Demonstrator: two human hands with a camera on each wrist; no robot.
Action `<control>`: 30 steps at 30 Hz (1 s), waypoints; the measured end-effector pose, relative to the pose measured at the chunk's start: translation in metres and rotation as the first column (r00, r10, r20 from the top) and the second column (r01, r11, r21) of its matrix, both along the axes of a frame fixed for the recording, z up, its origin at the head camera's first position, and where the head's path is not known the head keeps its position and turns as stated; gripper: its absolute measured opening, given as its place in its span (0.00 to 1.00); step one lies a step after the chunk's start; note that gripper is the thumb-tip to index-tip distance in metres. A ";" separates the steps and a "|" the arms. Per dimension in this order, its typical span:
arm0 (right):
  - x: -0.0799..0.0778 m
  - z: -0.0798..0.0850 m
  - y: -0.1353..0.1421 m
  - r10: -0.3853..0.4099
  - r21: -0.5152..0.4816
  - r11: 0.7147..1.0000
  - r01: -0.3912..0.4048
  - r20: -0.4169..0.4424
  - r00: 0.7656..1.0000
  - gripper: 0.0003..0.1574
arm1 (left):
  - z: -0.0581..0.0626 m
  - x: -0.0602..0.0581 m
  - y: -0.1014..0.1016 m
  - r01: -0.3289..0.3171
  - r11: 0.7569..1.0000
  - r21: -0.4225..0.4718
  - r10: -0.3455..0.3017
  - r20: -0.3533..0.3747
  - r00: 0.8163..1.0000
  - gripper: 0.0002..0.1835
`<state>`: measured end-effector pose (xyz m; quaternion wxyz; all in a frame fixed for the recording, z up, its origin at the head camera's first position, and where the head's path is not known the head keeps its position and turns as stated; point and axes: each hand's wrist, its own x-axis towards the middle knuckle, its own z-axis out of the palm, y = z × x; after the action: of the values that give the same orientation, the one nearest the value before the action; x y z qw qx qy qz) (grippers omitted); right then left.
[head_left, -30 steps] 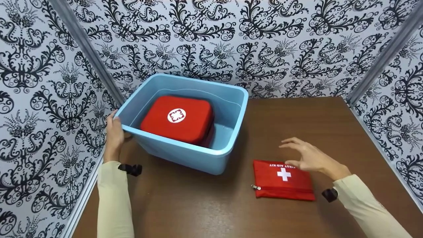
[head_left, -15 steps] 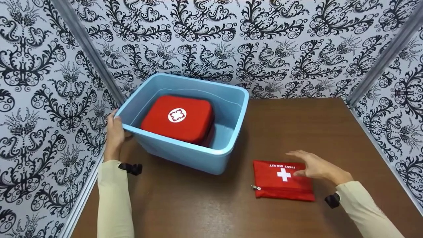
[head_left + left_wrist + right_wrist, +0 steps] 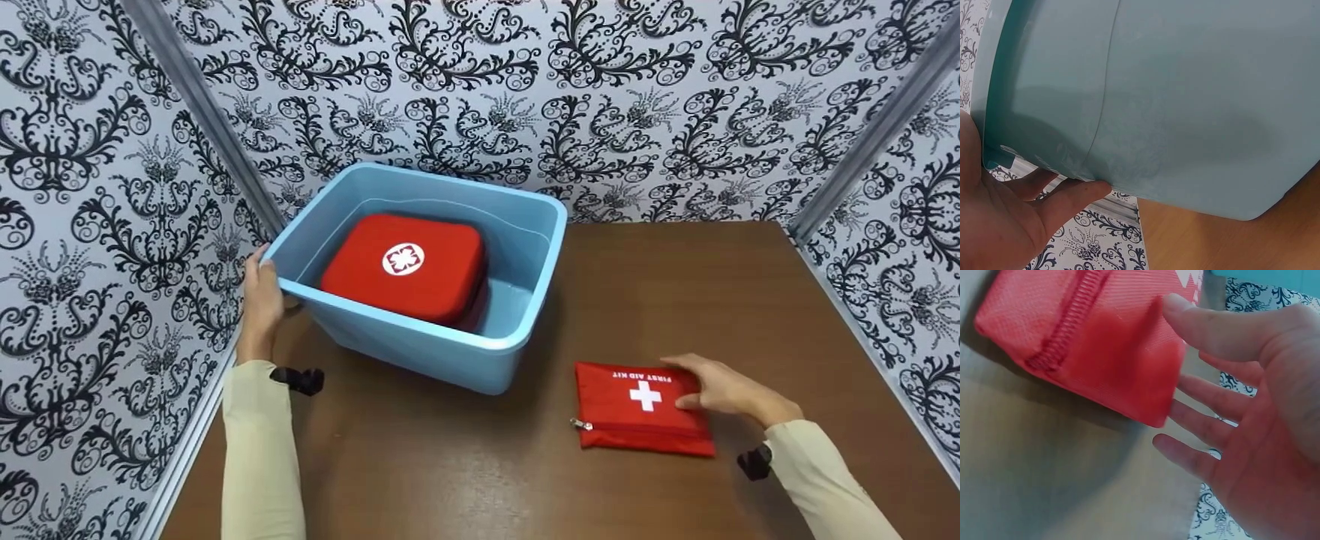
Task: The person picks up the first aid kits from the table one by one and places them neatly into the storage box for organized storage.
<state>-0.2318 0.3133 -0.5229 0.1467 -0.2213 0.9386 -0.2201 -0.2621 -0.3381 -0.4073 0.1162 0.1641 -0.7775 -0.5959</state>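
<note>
My left hand (image 3: 262, 304) grips the rim of a light blue plastic tub (image 3: 405, 349) at its near left corner; the left wrist view shows the thumb and fingers against the tub wall (image 3: 1185, 112). Inside the tub lies a red first aid case (image 3: 420, 292) with a white round emblem. To the right, a flat red first aid pouch (image 3: 615, 412) with a white cross and a zipper rests on the table. My right hand (image 3: 724, 386) is at the pouch's far right corner. In the right wrist view its thumb reaches over the pouch (image 3: 1129, 354), the fingers along its edge.
The brown wooden table (image 3: 450, 465) runs up to walls covered in black-and-white floral paper (image 3: 480, 97). Grey metal posts (image 3: 862, 127) stand at the back corners. The tub sits close to the back and left walls.
My right hand has come down and back toward the pouch's right corner, its fingers drawing nearer the edge. My left hand keeps its place on the tub rim, and the pouch stays put.
</note>
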 end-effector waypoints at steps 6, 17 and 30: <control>-0.001 -0.006 0.000 -0.011 0.001 1.000 0.011 0.016 1.000 0.41 | -0.009 -0.006 -0.006 0.004 1.000 -0.031 -0.005 -0.011 1.000 0.26; -0.002 -0.010 0.001 -0.036 0.005 0.999 0.036 -0.010 0.999 0.44 | 0.000 0.001 -0.001 0.020 0.999 0.030 -0.021 0.012 1.000 0.26; -0.001 -0.013 -0.002 -0.047 -0.021 0.999 0.046 -0.065 0.997 0.42 | -0.009 -0.005 -0.006 -0.008 1.000 -0.023 0.008 -0.025 1.000 0.26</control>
<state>-0.2331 0.3118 -0.5358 0.1088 -0.2080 0.9456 -0.2252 -0.2670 -0.3439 -0.4162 0.1301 0.1583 -0.7821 -0.5885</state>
